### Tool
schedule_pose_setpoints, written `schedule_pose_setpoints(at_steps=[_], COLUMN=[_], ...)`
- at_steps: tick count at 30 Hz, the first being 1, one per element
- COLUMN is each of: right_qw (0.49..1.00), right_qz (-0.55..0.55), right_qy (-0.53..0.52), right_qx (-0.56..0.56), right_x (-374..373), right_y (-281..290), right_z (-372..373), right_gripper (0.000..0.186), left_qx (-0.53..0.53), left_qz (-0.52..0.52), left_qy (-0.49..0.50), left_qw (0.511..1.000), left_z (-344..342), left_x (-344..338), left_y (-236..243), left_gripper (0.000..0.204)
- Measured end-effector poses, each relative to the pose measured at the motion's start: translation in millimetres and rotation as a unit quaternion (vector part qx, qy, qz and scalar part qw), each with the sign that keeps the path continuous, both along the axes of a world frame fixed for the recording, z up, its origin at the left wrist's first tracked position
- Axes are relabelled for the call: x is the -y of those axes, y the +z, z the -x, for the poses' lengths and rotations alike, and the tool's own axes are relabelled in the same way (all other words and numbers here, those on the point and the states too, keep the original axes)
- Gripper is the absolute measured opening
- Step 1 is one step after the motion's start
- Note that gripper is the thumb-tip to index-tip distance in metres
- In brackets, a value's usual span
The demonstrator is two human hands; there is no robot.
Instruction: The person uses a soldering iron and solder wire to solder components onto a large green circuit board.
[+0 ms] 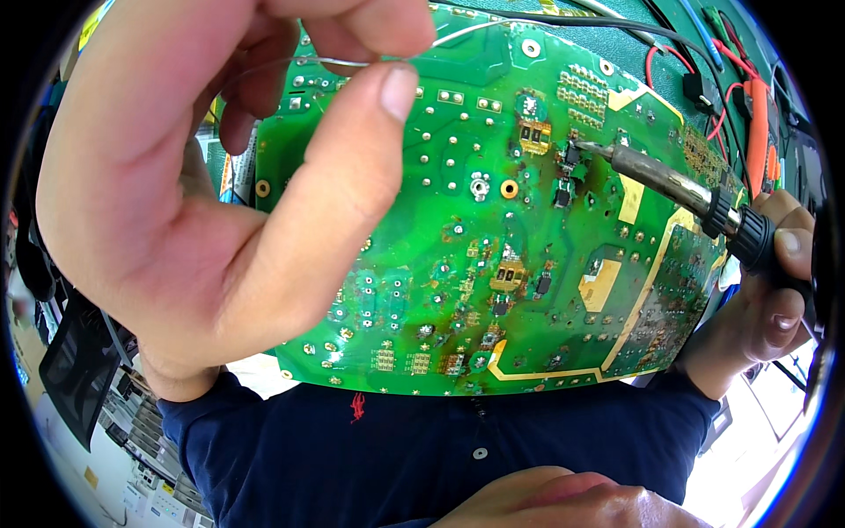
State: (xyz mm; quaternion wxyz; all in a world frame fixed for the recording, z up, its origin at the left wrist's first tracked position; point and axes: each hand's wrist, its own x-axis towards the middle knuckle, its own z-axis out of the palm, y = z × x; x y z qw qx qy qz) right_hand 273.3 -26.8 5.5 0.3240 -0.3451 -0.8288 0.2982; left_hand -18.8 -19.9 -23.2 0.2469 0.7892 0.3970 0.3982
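Observation:
A large green circuit board [440,229] fills the middle of the view, with gold pads, small parts and dark brown stains. My left hand [229,194] is curled over its left part, thumb and fingertips closed on a thin silvery wire [458,33] that runs above the board's upper edge. At the right, my right hand [775,282] grips a soldering iron [669,180] by its black handle. The iron's tip reaches leftward to a small black component [570,152] in the board's upper right area; I cannot tell whether it touches.
A green mat [616,28] lies behind the board with black, red and blue cables [722,66] and an orange probe-like tool [757,132] at the back right. Dark items [70,370] show at the far left. My navy shirt is below the board.

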Motion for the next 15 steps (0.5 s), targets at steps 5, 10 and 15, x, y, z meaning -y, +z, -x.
schedule_pose_setpoints(at_steps=[5, 10, 15], right_qw=[1.0, 1.0, 0.999], right_qz=[-0.005, -0.013, -0.009], right_qy=[0.012, 0.017, 0.028], right_qx=[0.01, 0.022, 0.031], right_x=[-0.4, -1.0, -3.4], right_y=[0.7, 0.9, 2.1], right_z=[1.1, 2.0, 0.9], right_gripper=[0.04, 0.039, 0.038], left_qx=[0.014, 0.01, 0.01], left_qz=[0.008, 0.003, -0.001], left_qy=[-0.002, -0.003, 0.003], left_qw=[1.0, 1.0, 1.0], left_z=[0.8, 2.8, 2.5], left_x=[0.9, 1.0, 0.1], left_y=[-0.6, -0.8, -2.0], left_gripper=[0.015, 0.015, 0.015])
